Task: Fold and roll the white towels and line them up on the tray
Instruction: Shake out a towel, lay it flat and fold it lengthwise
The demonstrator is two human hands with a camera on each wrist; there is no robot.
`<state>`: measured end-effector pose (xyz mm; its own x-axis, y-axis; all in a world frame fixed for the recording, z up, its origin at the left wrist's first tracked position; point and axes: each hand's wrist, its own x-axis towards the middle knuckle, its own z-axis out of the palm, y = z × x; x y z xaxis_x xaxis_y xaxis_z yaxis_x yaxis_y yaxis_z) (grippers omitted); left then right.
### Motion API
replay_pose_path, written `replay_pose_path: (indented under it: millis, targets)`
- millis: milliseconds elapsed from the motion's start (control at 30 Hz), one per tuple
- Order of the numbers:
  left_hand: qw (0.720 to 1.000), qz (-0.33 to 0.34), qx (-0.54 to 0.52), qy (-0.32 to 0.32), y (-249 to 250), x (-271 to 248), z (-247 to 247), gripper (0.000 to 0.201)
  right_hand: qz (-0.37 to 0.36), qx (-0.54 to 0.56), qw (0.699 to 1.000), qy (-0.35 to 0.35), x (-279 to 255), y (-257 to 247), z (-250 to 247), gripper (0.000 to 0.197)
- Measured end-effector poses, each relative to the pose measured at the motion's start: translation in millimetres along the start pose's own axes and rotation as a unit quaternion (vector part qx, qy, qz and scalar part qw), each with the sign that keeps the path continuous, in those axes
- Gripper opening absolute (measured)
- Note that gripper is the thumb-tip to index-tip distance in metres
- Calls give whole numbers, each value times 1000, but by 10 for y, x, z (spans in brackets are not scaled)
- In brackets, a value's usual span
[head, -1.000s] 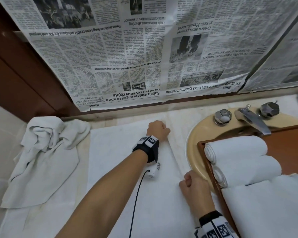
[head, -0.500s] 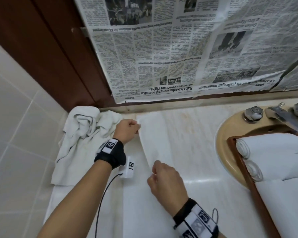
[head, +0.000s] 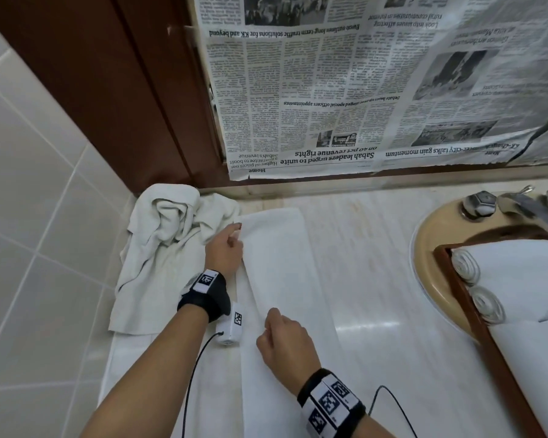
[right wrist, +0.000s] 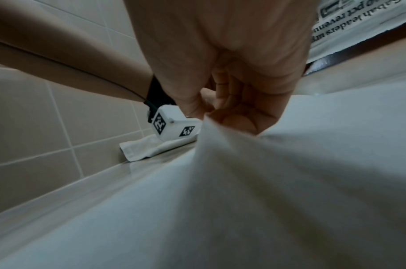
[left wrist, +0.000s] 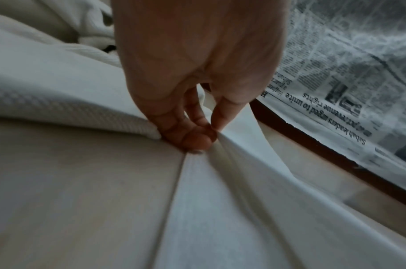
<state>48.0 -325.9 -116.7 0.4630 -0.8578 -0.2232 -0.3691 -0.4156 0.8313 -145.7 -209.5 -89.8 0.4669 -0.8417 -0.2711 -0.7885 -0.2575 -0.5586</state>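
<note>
— Where was the towel?
— Along the counter's left edge, left hand and right hand both pinching its folded edge.
— Risk?
— Uneven pulling could skew the fold.

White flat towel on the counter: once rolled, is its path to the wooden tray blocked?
Nothing visible blocks it. Both the left hand and right hand pinch the flat white towel; bare marble counter lies between it and the brown wooden tray, which holds two rolled white towels.
</note>
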Motion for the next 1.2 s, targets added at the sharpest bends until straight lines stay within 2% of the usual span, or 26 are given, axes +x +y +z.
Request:
replay_pose_path:
  millis: [100,267,367,433,533,600,700,867,967,1033,1100,1133,1200]
  targets:
    - [999,-23,-4,28,18,0,9,40,5,26,1000,12,29,36,31,7]
    - [994,-54,64,74,134,57,54,24,17,45,999,0,68,80,72,17]
    - [990,-69,79,91,187,45,67,19,30,106,993,36,-40,185,0,25]
    - [990,-66,86,90,203,-18,58,21,38,92,994,47,-156,325,-65,29]
    - [993,-31,108,42,161,-283,78,37,48,78,994,52,-279,589,-197,26]
    - [983,-29,182,-18,112,-509,133,47,57,70,994,66,-277,756,-307,20]
    - [966,-3,251,-67,150,-671,344,42,79,60,992,80,-240,987,-461,16]
    - [965,24,249,-78,514,-492,682,33,111,59,988,92,-150,1265,-679,11]
    - [966,56,239,-80,666,-370,743,26,105,96,986,88,-125,1336,-853,9]
    - [967,64,238,-72,711,-408,787,32,96,96,986,100,-251,1327,-947,18]
    - [959,34,263,-97,689,-551,827,45,103,55,987,113,-555,1309,-949,36]
    - [950,15,285,-125,660,-635,856,51,117,25,987,103,-752,1297,-922,43]
    - [924,-15,332,-188,616,-816,906,56,159,-48,985,34,-1139,1270,-802,47]
